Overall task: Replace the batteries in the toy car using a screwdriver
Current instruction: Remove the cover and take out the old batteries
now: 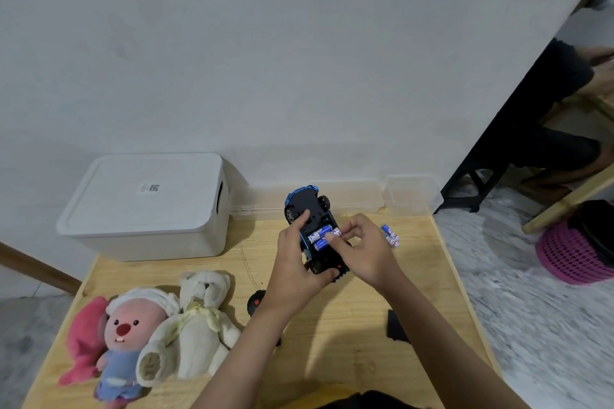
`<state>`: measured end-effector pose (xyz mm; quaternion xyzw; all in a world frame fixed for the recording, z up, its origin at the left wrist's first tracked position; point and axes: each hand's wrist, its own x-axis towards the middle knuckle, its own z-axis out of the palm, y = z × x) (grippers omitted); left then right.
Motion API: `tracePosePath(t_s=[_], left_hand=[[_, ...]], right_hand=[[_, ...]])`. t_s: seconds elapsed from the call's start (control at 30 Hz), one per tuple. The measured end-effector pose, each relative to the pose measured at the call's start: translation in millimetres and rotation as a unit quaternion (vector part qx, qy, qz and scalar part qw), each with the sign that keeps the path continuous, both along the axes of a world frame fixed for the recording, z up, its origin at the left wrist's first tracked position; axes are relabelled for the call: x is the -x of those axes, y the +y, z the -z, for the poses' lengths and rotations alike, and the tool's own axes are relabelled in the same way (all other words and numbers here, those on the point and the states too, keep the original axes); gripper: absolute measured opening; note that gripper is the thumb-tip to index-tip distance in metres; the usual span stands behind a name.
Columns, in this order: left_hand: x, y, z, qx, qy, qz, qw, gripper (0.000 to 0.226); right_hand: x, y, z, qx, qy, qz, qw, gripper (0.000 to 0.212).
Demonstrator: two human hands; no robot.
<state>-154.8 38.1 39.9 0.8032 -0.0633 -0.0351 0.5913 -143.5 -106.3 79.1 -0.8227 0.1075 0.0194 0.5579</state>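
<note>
The blue and black toy car [309, 201] lies upside down, its black underside up, above the middle of the wooden table [332, 335]. My left hand [297, 264] grips the car from its left side and rear end. In the open battery compartment lie blue and white batteries [319, 236]. My right hand [363, 247] rests over the compartment, its fingertips pinching one battery there. Loose batteries [390, 235] lie on the table just right of my right hand. A black flat piece [397, 325], likely the compartment cover, lies at the table's right. No screwdriver is visible.
A white lidded box [146, 206] stands at the back left. Clear plastic containers [410, 194] line the wall. Two plush toys, a pink one [123, 339] and a cream bear [196, 319], lie front left. A black remote [256, 304] shows beside my left wrist. A pink basket [571, 249] sits on the floor.
</note>
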Motion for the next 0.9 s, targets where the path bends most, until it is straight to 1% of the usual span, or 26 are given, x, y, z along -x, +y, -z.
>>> tracePosePath(t_s=[0.07, 0.1, 0.13, 0.17, 0.23, 0.27, 0.33, 0.4, 0.43, 0.47, 0.5, 0.57, 0.63, 0.67, 0.7, 0.73, 0.8, 0.83, 0.9], left_hand=[[0, -1, -2, -0.004, 0.002, 0.008, 1.0, 0.104], [1, -1, -3, -0.004, 0.002, 0.013, 1.0, 0.104], [1, -2, -4, -0.005, 0.002, 0.018, 1.0, 0.103], [1, -2, -6, -0.006, 0.002, 0.023, 1.0, 0.103], [1, -1, -8, -0.005, 0.005, 0.03, 1.0, 0.101], [1, 0, -9, -0.004, 0.008, 0.033, 0.999, 0.1], [1, 2, -11, 0.0, 0.019, 0.039, 0.999, 0.096], [1, 5, -14, 0.005, 0.033, 0.046, 0.998, 0.095], [1, 6, -15, 0.005, 0.04, 0.05, 0.998, 0.095], [2, 7, -16, 0.004, 0.045, 0.054, 0.997, 0.095], [2, 8, -17, 0.002, 0.05, 0.058, 0.997, 0.095], [3, 9, -19, -0.003, 0.058, 0.063, 0.996, 0.095], [5, 10, -21, -0.004, 0.066, 0.069, 0.995, 0.095], [5, 10, -21, -0.003, 0.071, 0.072, 0.995, 0.095], [5, 11, -22, -0.004, 0.076, 0.075, 0.994, 0.094], [5, 12, -23, -0.006, 0.079, 0.077, 0.994, 0.094], [5, 15, -25, -0.014, 0.082, 0.083, 0.993, 0.093], [5, 16, -26, -0.018, 0.081, 0.085, 0.993, 0.093], [4, 19, -26, -0.024, 0.085, 0.088, 0.992, 0.092]], right_hand=[[-1, 0, 0, 0.008, -0.006, 0.01, 1.0, 0.019], [-2, 0, -1, -0.007, -0.003, 0.031, 0.999, 0.019], [-3, 0, -3, -0.043, 0.002, 0.057, 0.997, 0.018], [-5, 0, -6, -0.098, 0.011, 0.084, 0.992, 0.015], [-7, -3, -12, -0.238, 0.044, 0.115, 0.963, 0.007], [-8, -7, -13, -0.304, 0.055, 0.121, 0.943, 0.009], [-7, -13, -16, -0.413, 0.066, 0.112, 0.901, 0.022], [-5, -18, -18, -0.468, 0.08, 0.092, 0.875, 0.027], [-5, -18, -19, -0.47, 0.092, 0.082, 0.874, 0.028], [-4, -18, -21, -0.453, 0.109, 0.071, 0.882, 0.032], [-4, -16, -23, -0.417, 0.126, 0.06, 0.898, 0.034], [-5, -14, -24, -0.297, 0.127, 0.024, 0.946, 0.032], [-6, -14, -22, -0.148, 0.06, -0.048, 0.986, 0.03], [-5, -16, -21, -0.07, 0.009, -0.096, 0.993, 0.028], [-5, -18, -22, 0.005, -0.034, -0.146, 0.989, 0.025], [-5, -21, -23, 0.067, -0.055, -0.198, 0.976, 0.019], [-5, -25, -28, 0.166, -0.047, -0.294, 0.94, 0.011], [-5, -26, -30, 0.219, -0.038, -0.33, 0.918, 0.015], [-8, -26, -32, 0.329, -0.022, -0.37, 0.869, 0.026]])
